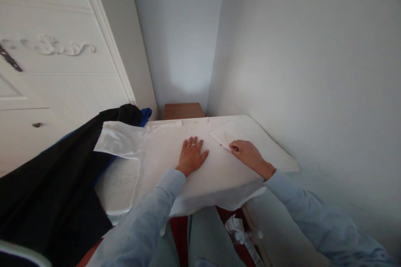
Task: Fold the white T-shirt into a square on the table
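A white T-shirt (161, 154) lies spread over a white board or tabletop (275, 154), its front edge hanging down over the near side. One sleeve (119, 139) stretches out to the left. My left hand (191, 157) rests flat on the middle of the shirt, fingers spread, a ring on one of them. To its right, my right hand (250, 157) pinches the edge of the other sleeve (221, 135), which lies folded in over the shirt. A small dark spot shows on that edge beside my fingertips.
Black cloth with blue edges (65, 175) drapes over the left side. Behind it stands a white wardrobe (115, 50). A brown wooden surface (183, 110) sits in the far corner, and a grey wall (313, 71) closes the right. Plastic-looking clutter (238, 229) lies below.
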Demonstrator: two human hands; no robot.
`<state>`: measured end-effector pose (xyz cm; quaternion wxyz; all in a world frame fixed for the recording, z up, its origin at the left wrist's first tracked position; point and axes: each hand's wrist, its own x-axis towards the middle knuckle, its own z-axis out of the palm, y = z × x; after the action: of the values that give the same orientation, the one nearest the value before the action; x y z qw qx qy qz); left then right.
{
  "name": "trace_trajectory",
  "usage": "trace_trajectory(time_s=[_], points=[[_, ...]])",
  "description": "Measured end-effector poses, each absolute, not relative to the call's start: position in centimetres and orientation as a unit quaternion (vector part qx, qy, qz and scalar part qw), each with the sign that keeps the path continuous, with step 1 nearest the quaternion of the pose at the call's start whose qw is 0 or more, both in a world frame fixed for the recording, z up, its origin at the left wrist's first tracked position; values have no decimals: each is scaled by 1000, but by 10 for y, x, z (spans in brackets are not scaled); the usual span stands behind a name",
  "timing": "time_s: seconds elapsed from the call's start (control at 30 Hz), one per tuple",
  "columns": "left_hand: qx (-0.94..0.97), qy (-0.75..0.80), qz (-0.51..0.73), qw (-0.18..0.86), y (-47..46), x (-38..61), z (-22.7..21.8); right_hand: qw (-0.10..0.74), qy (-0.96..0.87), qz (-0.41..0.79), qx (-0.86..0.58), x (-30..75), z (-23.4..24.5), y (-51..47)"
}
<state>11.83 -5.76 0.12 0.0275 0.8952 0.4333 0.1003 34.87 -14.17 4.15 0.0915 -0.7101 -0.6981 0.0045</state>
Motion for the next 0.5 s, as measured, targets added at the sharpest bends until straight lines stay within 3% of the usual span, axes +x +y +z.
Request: trace_trajectory(time_s=[0.13,0.3,0.5], points=[[894,436,101,25,-57,118,0,144,-711,55,-686,355,35,-142],[895,432,107,36,-57,117,0,210,-713,-15,-669,366,30,-135],[896,431,97,43,-56,118,0,158,-759,-11,-632,374,6,-101]])
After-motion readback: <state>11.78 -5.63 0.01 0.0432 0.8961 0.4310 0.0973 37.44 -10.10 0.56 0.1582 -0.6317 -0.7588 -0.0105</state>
